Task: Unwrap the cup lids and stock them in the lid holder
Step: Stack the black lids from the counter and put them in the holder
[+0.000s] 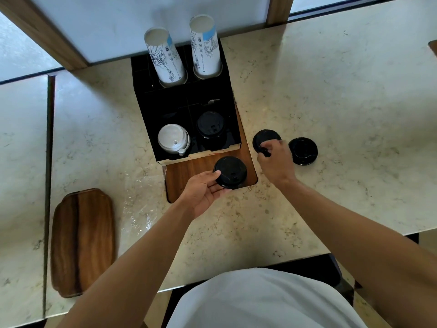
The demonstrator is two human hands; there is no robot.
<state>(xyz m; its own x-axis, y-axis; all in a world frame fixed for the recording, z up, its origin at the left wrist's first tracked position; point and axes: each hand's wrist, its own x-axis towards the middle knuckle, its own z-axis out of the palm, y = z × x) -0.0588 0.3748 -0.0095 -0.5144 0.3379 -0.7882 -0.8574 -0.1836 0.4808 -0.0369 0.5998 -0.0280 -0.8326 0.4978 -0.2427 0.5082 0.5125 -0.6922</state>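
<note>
The black lid holder stands on the counter with white lids in its front left slot and black lids in its front right slot. My left hand grips a small stack of black lids just in front of the holder. My right hand pinches the edge of another black lid stack lying on the counter to the holder's right. A third black lid stack rests further right, untouched. Clear plastic wrap lies flat on the counter at the left.
Two stacks of printed paper cups stand in the holder's rear slots. A wooden tray sits under the holder. Another wooden tray lies near the counter's front left. A wall and wooden frame close off the back.
</note>
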